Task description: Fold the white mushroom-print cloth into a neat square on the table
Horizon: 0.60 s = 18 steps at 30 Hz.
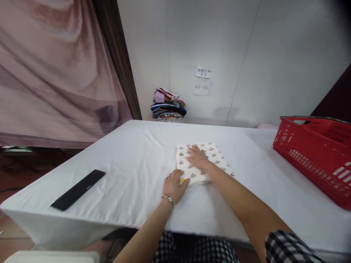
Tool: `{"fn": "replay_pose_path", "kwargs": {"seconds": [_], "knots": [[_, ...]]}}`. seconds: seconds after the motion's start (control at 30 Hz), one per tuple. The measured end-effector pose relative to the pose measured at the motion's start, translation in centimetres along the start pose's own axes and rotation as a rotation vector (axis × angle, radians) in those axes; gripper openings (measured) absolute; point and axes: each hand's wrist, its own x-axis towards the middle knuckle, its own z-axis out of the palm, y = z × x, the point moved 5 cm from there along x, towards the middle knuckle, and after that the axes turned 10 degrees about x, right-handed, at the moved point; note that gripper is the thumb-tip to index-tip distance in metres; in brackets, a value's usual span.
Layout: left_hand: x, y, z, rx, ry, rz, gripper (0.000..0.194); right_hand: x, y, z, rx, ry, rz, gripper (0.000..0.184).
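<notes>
A folded white cloth [216, 160] printed with small grey and coloured motifs lies flat on the white-covered table. My right hand [197, 157] rests palm down on top of it, fingers spread. At the cloth's near left corner is my left hand [174, 185], a bracelet on its wrist. Its fingers lie stretched over the cloth's edge, with the thumb apart. Neither hand grips the cloth. What the folded layers hold inside is hidden.
A red plastic basket [315, 157] stands at the table's right side. On the left lies a flat black object [79, 190]. Behind the table's far edge rises a pile of folded clothes [168, 106]. Paper notes [202, 88] hang on the wall; a pink curtain [55, 73] hangs left.
</notes>
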Motion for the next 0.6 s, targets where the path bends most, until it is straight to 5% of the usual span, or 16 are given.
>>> {"fn": "replay_pose_path", "kwargs": {"seconds": [0.2,0.37,0.6], "knots": [[1.3,-0.1,-1.1,-0.121,-0.025,-0.021,0.029,0.1,0.6,2.1,-0.084,-0.038,-0.069,0.056],[7.3,-2.8,-2.0,-0.197,0.018,-0.293,0.03,0.0,0.8,2.2,-0.068,-0.046,-0.042,0.059],[14.0,-4.5,0.9,-0.099,-0.15,-0.471,0.05,0.1,0.9,2.4,-0.067,-0.022,-0.054,0.058]]}}
